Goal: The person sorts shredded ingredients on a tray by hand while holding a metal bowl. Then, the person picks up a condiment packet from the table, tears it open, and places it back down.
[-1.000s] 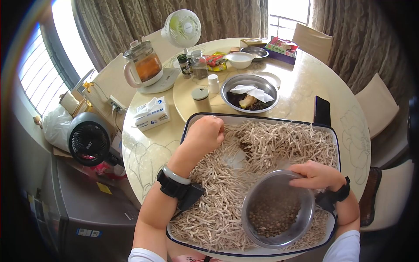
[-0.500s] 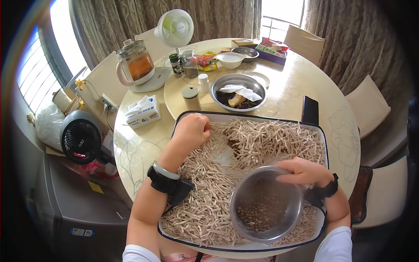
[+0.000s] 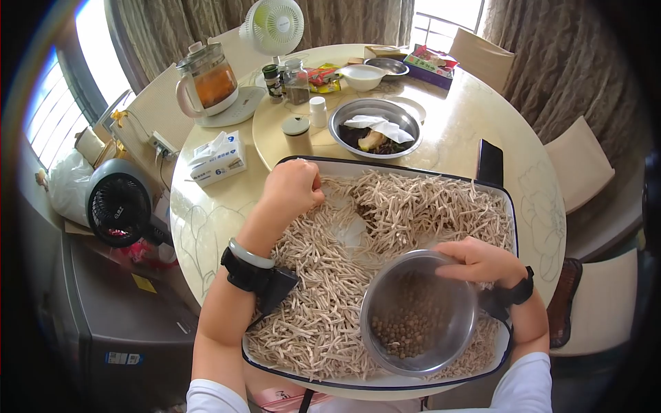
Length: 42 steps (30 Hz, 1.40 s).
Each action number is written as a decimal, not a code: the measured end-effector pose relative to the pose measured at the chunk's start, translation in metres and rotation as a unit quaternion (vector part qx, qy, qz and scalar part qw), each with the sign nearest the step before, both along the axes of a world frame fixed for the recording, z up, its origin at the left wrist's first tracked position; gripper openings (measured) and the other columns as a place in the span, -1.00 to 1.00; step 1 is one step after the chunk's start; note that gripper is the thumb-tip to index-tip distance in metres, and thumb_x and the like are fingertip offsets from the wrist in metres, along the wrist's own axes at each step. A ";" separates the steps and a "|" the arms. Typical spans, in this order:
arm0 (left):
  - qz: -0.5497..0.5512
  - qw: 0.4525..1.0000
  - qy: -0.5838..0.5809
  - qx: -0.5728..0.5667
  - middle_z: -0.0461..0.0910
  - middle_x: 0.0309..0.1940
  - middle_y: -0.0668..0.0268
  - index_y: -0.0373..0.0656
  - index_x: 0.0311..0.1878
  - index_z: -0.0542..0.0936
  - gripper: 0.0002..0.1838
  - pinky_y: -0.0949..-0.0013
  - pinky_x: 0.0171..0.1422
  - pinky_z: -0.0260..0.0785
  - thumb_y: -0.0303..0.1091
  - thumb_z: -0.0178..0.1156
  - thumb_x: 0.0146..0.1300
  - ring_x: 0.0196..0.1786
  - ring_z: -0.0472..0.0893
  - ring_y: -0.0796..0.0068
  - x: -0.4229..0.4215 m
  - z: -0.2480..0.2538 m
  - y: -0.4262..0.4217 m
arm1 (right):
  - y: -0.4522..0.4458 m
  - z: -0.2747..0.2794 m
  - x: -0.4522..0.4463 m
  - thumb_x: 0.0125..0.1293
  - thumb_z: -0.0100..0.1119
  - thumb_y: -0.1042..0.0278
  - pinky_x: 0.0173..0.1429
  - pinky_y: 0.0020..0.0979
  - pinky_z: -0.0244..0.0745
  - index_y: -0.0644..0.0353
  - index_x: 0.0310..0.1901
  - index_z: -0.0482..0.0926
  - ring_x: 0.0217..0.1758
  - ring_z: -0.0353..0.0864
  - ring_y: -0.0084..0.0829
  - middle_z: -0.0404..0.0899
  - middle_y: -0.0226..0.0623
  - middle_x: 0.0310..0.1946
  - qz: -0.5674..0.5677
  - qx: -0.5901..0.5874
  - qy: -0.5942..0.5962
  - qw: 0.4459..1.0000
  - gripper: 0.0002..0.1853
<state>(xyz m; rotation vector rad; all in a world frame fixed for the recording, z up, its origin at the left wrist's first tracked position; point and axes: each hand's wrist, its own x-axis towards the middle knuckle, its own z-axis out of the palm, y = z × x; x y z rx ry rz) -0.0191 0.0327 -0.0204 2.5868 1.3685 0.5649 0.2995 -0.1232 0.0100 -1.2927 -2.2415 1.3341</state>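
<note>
Silver bowl (image 3: 452,320) is at five o'clock over the tray (image 3: 344,168) of pale sticks (image 3: 427,213); the right hand (image 3: 482,261) grips its rim; brown balls (image 3: 403,329) inside just shifted, so it seems shaken; the left hand (image 3: 292,186) curls at eleven o'clock, maybe holding something, I can't tell

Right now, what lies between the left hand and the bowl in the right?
Pale strips and a bare patch of tray, in the head view.

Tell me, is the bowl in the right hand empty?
No, partly filled: small brown pieces lie inside the metal bowl, below its rim.
</note>
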 end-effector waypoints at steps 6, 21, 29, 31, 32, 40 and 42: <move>-0.067 0.976 -0.173 -0.115 0.65 -0.42 0.27 -0.25 -0.40 0.66 -0.83 0.39 -0.15 0.44 -0.35 0.38 0.00 -0.33 0.59 0.43 0.012 0.024 -0.017 | 0.001 0.001 0.000 0.40 0.15 0.26 -0.20 -0.33 0.49 0.24 0.20 0.48 -0.33 0.63 -0.32 0.64 -0.14 -0.32 0.002 0.001 -0.015 1.000 -0.60; -0.236 0.961 -0.134 0.060 0.64 -0.29 0.21 -0.19 -0.22 0.68 -0.86 0.23 -0.10 0.50 -0.55 0.29 0.13 -0.17 0.63 0.16 0.021 -0.005 -0.003 | 0.000 0.004 -0.001 0.39 0.16 0.25 -0.27 -0.36 0.48 0.19 0.19 0.51 -0.43 0.61 -0.34 0.62 -0.18 -0.42 -0.004 -0.007 -0.020 1.000 -0.62; -0.156 0.985 -0.062 0.032 0.61 -0.35 0.15 -0.26 -0.29 0.64 -0.88 0.21 -0.08 0.48 -0.49 0.26 0.08 -0.20 0.61 0.14 0.023 -0.009 -0.008 | 0.001 -0.001 0.000 0.38 0.16 0.26 -0.27 -0.37 0.49 0.19 0.20 0.50 -0.42 0.63 -0.34 0.64 -0.18 -0.40 -0.003 0.000 -0.019 1.000 -0.60; -0.145 0.988 -0.050 0.027 0.61 -0.35 0.14 -0.26 -0.29 0.64 -0.87 0.22 -0.10 0.47 -0.48 0.26 0.07 -0.22 0.61 0.14 0.021 -0.008 -0.007 | 0.001 -0.001 0.000 0.38 0.16 0.26 -0.26 -0.37 0.50 0.19 0.20 0.50 -0.41 0.63 -0.34 0.64 -0.18 -0.39 -0.003 0.005 -0.009 1.000 -0.60; -0.134 0.990 -0.036 0.023 0.61 -0.36 0.12 -0.26 -0.29 0.63 -0.86 0.23 -0.12 0.47 -0.46 0.25 0.05 -0.25 0.61 0.14 0.019 -0.007 -0.007 | 0.001 0.000 0.000 0.39 0.16 0.26 -0.25 -0.37 0.50 0.20 0.19 0.50 -0.40 0.64 -0.34 0.64 -0.17 -0.37 -0.002 0.001 -0.020 1.000 -0.61; -0.144 0.886 -0.369 -0.243 0.69 -0.34 0.39 -0.24 -0.20 0.68 -0.86 0.60 -0.17 0.42 -0.45 0.36 0.18 -0.27 0.59 0.72 0.020 0.017 -0.017 | 0.000 0.003 -0.001 0.39 0.15 0.27 -0.24 -0.37 0.50 0.23 0.18 0.50 -0.40 0.63 -0.33 0.64 -0.17 -0.37 -0.004 0.002 -0.015 1.000 -0.62; -0.324 0.793 -0.425 -0.292 0.71 -0.30 0.36 -0.25 -0.17 0.69 -0.86 0.57 -0.12 0.47 -0.53 0.34 0.20 -0.23 0.62 0.67 0.025 0.023 -0.030 | 0.001 0.002 0.000 0.40 0.15 0.27 -0.26 -0.38 0.50 0.23 0.18 0.50 -0.41 0.63 -0.33 0.64 -0.17 -0.39 -0.002 0.003 -0.029 1.000 -0.62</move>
